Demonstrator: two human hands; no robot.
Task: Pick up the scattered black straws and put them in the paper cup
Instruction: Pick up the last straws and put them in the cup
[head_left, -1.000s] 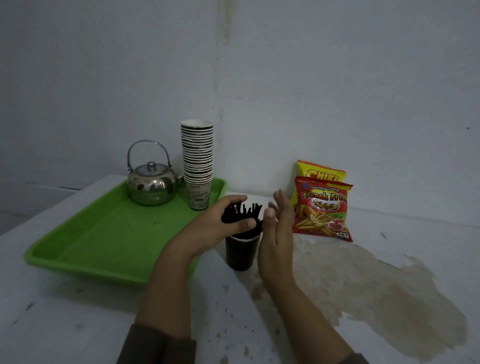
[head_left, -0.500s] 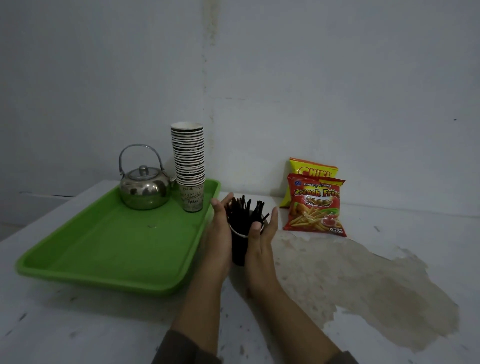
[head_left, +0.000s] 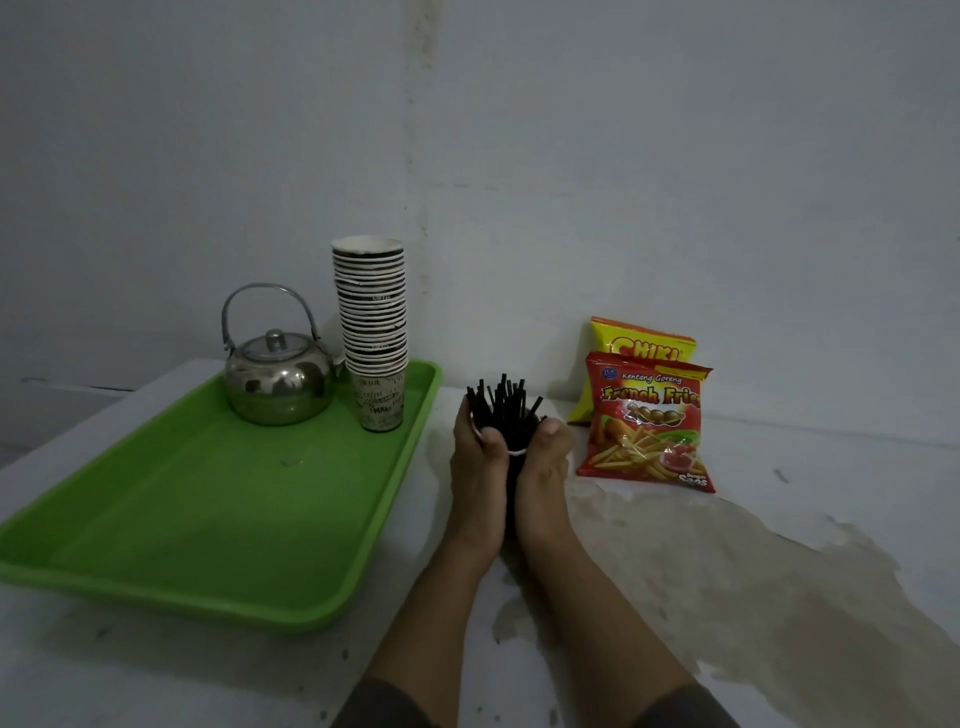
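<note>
A dark paper cup (head_left: 513, 470) stands on the white table just right of the green tray, mostly hidden between my hands. Several black straws (head_left: 503, 410) stick up out of it in a bunch. My left hand (head_left: 478, 467) wraps the cup's left side, its thumb near the rim. My right hand (head_left: 545, 462) wraps the right side, thumb up at the rim. No loose straws show on the table.
A green tray (head_left: 218, 519) on the left carries a steel kettle (head_left: 278, 374) and a tall stack of paper cups (head_left: 373, 332). Two snack bags (head_left: 647, 415) lean on the wall at the right. A brown stain (head_left: 753, 587) spreads over the table's right side.
Both hands closed in from open poses beside the cup and now clasp it from either side. The cup and straws stay in place.
</note>
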